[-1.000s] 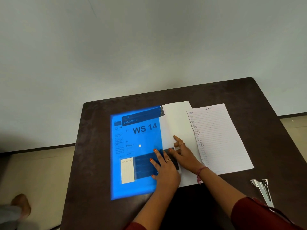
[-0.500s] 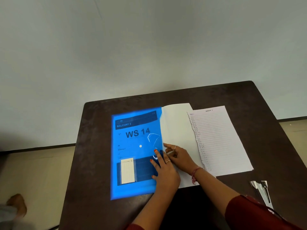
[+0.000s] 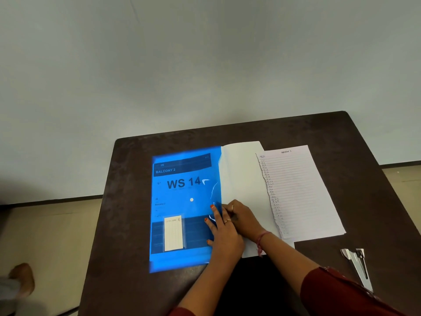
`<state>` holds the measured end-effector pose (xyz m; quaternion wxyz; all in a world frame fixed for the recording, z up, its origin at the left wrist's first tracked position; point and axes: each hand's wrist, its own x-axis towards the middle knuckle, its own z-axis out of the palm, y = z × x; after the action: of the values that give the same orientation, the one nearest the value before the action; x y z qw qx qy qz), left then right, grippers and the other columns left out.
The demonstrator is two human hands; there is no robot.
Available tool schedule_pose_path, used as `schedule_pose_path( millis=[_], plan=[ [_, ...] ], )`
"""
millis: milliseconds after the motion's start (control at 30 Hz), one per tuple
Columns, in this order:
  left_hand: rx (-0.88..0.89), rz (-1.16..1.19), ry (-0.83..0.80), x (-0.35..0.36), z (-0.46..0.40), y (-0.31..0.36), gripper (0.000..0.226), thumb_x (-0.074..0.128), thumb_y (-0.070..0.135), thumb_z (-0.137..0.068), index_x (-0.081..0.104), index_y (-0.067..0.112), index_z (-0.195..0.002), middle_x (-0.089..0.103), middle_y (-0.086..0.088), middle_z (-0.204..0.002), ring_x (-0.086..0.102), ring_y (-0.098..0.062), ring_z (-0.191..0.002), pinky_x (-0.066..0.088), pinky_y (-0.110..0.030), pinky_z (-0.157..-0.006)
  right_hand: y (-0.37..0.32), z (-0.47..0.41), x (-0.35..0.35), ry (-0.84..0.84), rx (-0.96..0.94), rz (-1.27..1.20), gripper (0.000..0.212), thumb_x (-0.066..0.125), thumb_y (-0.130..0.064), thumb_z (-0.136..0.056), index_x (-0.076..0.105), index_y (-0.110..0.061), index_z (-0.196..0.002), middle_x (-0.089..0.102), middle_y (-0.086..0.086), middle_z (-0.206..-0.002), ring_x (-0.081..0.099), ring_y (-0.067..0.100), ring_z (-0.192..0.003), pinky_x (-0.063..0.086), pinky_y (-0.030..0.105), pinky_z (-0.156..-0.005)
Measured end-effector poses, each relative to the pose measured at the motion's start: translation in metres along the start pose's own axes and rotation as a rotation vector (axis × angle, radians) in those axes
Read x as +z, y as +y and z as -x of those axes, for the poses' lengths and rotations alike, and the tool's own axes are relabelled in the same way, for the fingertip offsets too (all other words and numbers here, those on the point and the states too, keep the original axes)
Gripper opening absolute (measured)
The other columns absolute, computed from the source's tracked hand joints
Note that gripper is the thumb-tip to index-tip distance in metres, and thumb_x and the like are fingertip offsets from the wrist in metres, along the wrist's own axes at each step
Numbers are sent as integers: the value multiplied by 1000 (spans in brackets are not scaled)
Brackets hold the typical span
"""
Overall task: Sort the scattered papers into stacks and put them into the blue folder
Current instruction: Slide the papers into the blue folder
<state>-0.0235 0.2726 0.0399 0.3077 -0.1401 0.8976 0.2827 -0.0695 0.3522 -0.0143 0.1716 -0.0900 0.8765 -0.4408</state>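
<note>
We hold the blue folder (image 3: 182, 208) flat on the table (image 3: 364, 179) with the left hand (image 3: 224, 236), fingers straight. The right hand (image 3: 243, 218) works at its edge, grip unclear; we slide sheets squarely.

Blue folder (image 3: 182, 208) flat on dark table (image 3: 127, 201), sheet marked WS 14 visible through cover, left hand (image 3: 224, 233) pressing its right edge, right hand (image 3: 241, 216) alongside on white paper (image 3: 241, 174), lined sheet (image 3: 296, 192) further right, metal clip (image 3: 356, 263) near table edge.
</note>
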Motion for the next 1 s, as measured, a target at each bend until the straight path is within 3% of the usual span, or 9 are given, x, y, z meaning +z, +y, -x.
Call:
schedule_pose_path(
  millis=[233, 333, 433, 500, 567, 667, 867, 1000],
  plan=[
    [-16, -72, -76, 4, -7, 1, 73, 38, 14, -99, -8, 28, -153, -33, 0, -155, -22, -38, -143, 14, -68, -109, 9, -2, -33, -108, 58, -20, 31, 56, -16, -95, 62, -13, -126, 67, 6, -112, 58, 5, -87, 40, -1, -69],
    [-22, -163, -76, 4, -5, 10, 69, 37, 20, -98, -2, 36, -153, -30, -6, -156, -24, -38, -142, 9, -70, -108, 20, 12, -64, 51, 138, -172, 24, 63, -16, -91, 68, -17, -115, 68, 4, -103, 64, 13, -82, 51, 11, -63],
    [71, -220, 27, 10, -1, 28, 65, 38, 22, -97, 7, 30, -153, -23, -7, -158, -24, -34, -144, -2, -67, -110, 46, 29, -102, 280, 232, -167, 23, 67, -9, -87, 71, -15, -108, 68, 0, -99, 62, 11, -85, 44, 4, -72],
    [194, -92, 92, 17, -1, 40, 61, 41, 23, -98, 13, 23, -153, -12, -5, -160, -13, -28, -148, 1, -54, -116, 62, 38, -126, 382, 316, -123, 25, 65, -7, -88, 69, -11, -112, 64, 0, -103, 59, 11, -88, 40, 7, -76],
    [255, 195, 102, 25, -1, 59, 60, 46, 20, -98, 19, 18, -151, 9, -4, -160, 13, -22, -147, 17, -36, -118, 79, 47, -149, 478, 409, -120, 27, 63, -9, -89, 67, -11, -115, 60, 1, -108, 56, 11, -90, 41, 18, -83],
    [94, 523, 66, 29, -9, 89, 57, 51, 17, -97, 28, 13, -149, 32, -4, -151, 39, -19, -135, 33, -24, -108, 103, 54, -176, 605, 494, -164, 26, 65, -13, -89, 66, -12, -115, 60, 7, -115, 56, 14, -91, 45, 26, -86],
    [-38, 612, 103, 40, -45, 116, 44, 47, 18, -93, 46, -4, -131, 52, -21, -131, 48, -37, -124, 40, -47, -105, 129, 48, -201, 588, 615, -189, 43, 73, -25, -83, 60, -9, -121, 54, 7, -118, 53, 17, -97, 46, 30, -88],
    [0, 568, 158, 46, -58, 126, 37, 45, 21, -95, 54, -1, -124, 59, -16, -125, 54, -35, -117, 44, -50, -103, 136, 42, -199, 561, 595, -224, 31, 74, -29, -82, 65, -12, -107, 65, 5, -101, 62, 22, -93, 47, 30, -77]
  ],
)
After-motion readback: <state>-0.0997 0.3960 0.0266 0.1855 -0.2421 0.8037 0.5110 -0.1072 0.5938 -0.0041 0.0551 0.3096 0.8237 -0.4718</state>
